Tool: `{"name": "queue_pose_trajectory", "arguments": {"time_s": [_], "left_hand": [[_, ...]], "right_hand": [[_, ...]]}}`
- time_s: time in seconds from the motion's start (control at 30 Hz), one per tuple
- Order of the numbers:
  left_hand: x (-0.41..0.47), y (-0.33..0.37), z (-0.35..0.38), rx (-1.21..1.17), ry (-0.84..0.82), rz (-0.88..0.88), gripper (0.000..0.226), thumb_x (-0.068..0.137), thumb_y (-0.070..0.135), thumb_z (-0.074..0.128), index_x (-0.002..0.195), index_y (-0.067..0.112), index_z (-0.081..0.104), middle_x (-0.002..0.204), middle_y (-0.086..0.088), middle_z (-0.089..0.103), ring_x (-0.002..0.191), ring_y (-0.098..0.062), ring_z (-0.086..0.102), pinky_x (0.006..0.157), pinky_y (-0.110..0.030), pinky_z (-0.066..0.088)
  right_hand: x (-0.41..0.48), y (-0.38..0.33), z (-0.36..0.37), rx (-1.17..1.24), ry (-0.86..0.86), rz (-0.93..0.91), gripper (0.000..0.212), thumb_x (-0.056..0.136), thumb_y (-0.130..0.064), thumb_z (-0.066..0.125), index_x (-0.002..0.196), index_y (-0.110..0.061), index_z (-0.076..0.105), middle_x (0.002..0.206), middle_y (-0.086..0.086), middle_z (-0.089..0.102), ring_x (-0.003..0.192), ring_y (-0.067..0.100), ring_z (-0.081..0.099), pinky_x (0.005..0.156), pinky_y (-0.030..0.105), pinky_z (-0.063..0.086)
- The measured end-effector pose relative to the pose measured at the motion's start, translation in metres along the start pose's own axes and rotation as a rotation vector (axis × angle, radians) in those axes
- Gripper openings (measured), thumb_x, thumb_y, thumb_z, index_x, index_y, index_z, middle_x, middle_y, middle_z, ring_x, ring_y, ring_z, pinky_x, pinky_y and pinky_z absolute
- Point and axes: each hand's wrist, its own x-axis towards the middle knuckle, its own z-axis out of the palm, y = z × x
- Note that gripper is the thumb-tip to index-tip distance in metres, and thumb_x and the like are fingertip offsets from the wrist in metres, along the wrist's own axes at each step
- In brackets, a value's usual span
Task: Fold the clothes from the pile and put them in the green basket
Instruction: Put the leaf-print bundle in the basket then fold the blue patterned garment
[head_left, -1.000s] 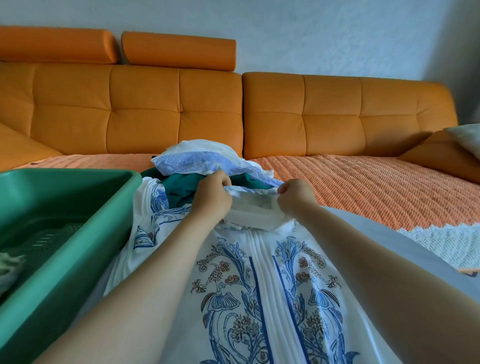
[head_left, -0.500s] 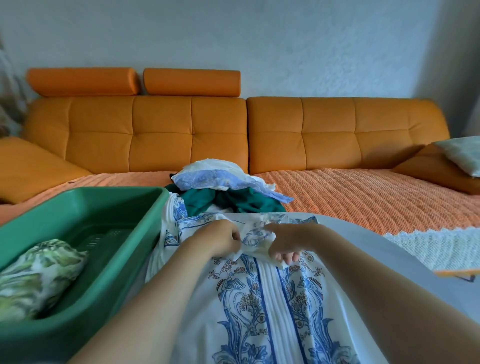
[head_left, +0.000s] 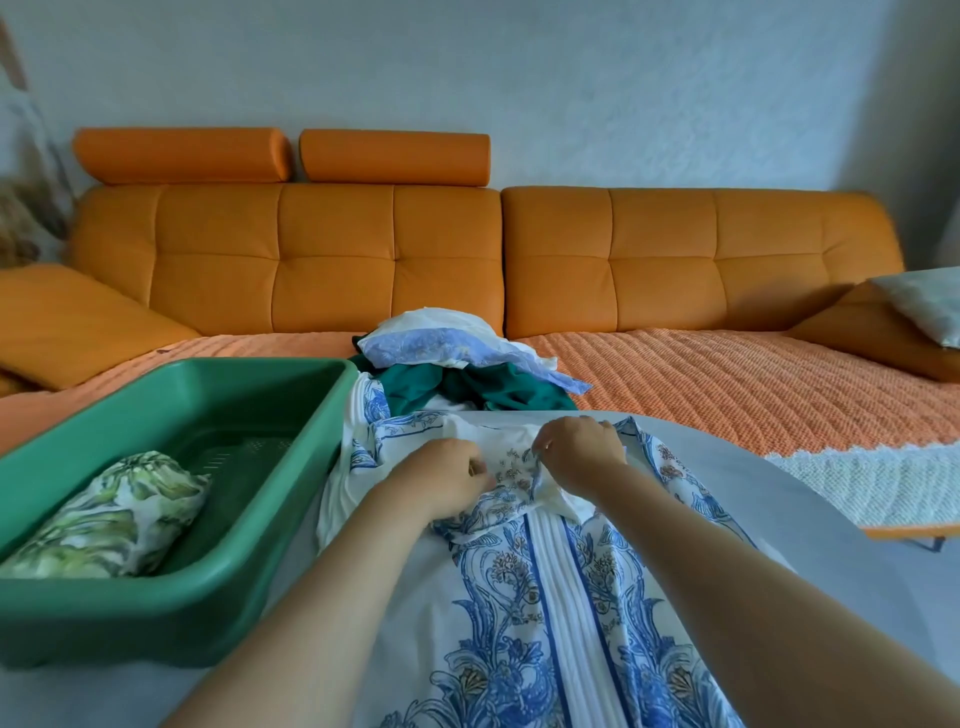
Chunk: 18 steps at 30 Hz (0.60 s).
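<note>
Head view: beside the green basket (head_left: 130, 634), left hand (head_left: 447, 478) and right hand (head_left: 582, 452) are pinching the printed garment (head_left: 545, 597), seemingly tucking its neckline before folding lengthwise.

Nothing readable was spotted, tbh: no text, label or number, not even on the garment (head_left: 550, 597) under the left hand (head_left: 445, 473) and right hand (head_left: 581, 451).

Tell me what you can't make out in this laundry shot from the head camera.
All in the head view:
- Blue-and-white garment: lower part cut off by the bottom edge.
- Left hand and right hand: fingertips partly hidden in the garment's folds.
- Pile: lower clothes covered by the top ones; count unclear.
- Green basket: left end cut off by the frame edge.
</note>
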Motion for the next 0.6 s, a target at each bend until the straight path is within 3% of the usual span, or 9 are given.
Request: {"name": "queue_pose_trajectory", "arguments": {"time_s": [0.13,0.23,0.3,0.37,0.47,0.53,0.6], "left_hand": [[0.0,0.007,0.01,-0.137,0.125,0.033,0.064,0.097,0.04,0.061,0.152,0.023,0.032,0.151,-0.005,0.041,0.135,-0.025,0.043,0.108,-0.041,0.04],[-0.001,0.015,0.013,-0.153,0.13,-0.015,0.079,0.1,0.031,0.056,0.16,0.029,0.005,0.162,-0.007,0.025,0.146,-0.032,0.025,0.113,-0.047,0.032],[-0.004,0.017,0.015,-0.163,0.078,-0.076,0.081,0.101,0.03,0.054,0.159,0.035,-0.003,0.16,-0.008,0.028,0.146,-0.035,0.025,0.112,-0.047,0.031],[-0.008,0.016,0.018,-0.199,0.03,-0.111,0.075,0.1,0.033,0.053,0.158,0.04,0.006,0.153,-0.005,0.043,0.14,-0.033,0.035,0.112,-0.044,0.034],[-0.015,0.02,0.019,-0.259,-0.019,-0.079,0.047,0.096,0.029,0.05,0.138,0.05,0.045,0.136,0.006,0.06,0.121,-0.024,0.054,0.107,-0.041,0.04],[-0.022,0.025,0.02,-0.256,-0.099,-0.039,0.043,0.091,0.014,0.044,0.113,0.045,0.063,0.131,0.003,0.061,0.105,-0.021,0.061,0.096,-0.038,0.05],[-0.028,0.028,0.023,-0.184,-0.143,-0.031,0.047,0.087,0.006,0.038,0.089,0.042,0.068,0.125,0.003,0.063,0.095,-0.019,0.062,0.086,-0.035,0.052]], "right_hand": [[-0.005,-0.009,-0.016,0.284,0.043,-0.057,0.017,0.091,-0.028,0.064,0.076,-0.034,0.067,0.08,-0.016,0.069,0.079,0.008,0.066,0.079,0.035,0.058],[-0.019,-0.017,-0.028,0.554,0.002,-0.134,0.019,0.086,-0.022,0.074,0.072,-0.032,0.065,0.078,-0.016,0.067,0.073,0.002,0.064,0.069,0.029,0.058],[-0.035,-0.02,-0.033,0.668,-0.008,-0.161,0.02,0.084,-0.015,0.076,0.071,-0.027,0.065,0.071,-0.016,0.064,0.059,-0.004,0.058,0.06,0.021,0.05],[-0.052,-0.019,-0.038,0.693,-0.078,-0.18,0.017,0.084,-0.012,0.076,0.073,-0.021,0.066,0.068,-0.015,0.061,0.051,-0.008,0.051,0.055,0.01,0.041],[-0.074,-0.008,-0.05,0.575,-0.367,-0.222,0.009,0.085,-0.018,0.077,0.086,-0.025,0.071,0.08,-0.016,0.067,0.061,-0.013,0.057,0.062,0.005,0.043],[-0.085,-0.001,-0.052,0.535,-0.674,-0.236,0.012,0.09,-0.021,0.072,0.098,-0.029,0.072,0.099,-0.011,0.074,0.083,-0.006,0.068,0.075,0.016,0.054],[-0.088,0.005,-0.046,0.507,-0.749,-0.188,0.01,0.095,-0.02,0.065,0.1,-0.026,0.071,0.105,-0.004,0.076,0.089,0.008,0.074,0.078,0.028,0.058]]}}
